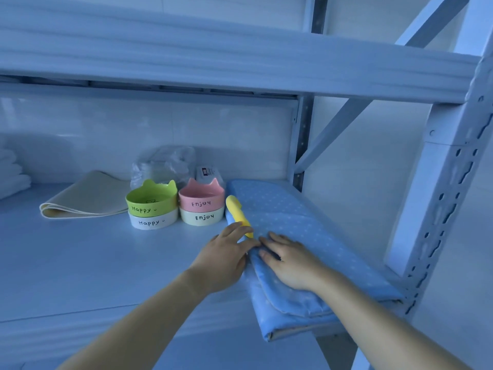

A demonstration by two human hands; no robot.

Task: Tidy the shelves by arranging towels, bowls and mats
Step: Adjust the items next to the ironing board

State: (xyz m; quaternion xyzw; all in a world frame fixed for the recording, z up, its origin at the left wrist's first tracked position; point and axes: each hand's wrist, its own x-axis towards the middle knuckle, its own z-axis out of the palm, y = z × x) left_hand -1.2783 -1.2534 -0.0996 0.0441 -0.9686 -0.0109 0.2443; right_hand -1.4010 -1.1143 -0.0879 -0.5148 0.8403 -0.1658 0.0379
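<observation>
We see a blue mat (293, 217) with small white dots on the right, and a yellow bit (236, 209) at its left edge. A green bowl (152, 200) sits on a white bowl (153, 222), and a pink bowl (201, 200) on a cream bowl (202, 217), all with black words. The tan mat (85, 198) lies left, with white towels (12, 172) far left.

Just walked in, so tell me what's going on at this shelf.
A person is tidying the shelf. Both hands are on the folded blue dotted mat at its right end: the left hand at the mat's left edge, the right hand flat on top. Left of it, a green bowl and a pink bowl each sit on a white bowl; a beige mat lies further left.
</observation>
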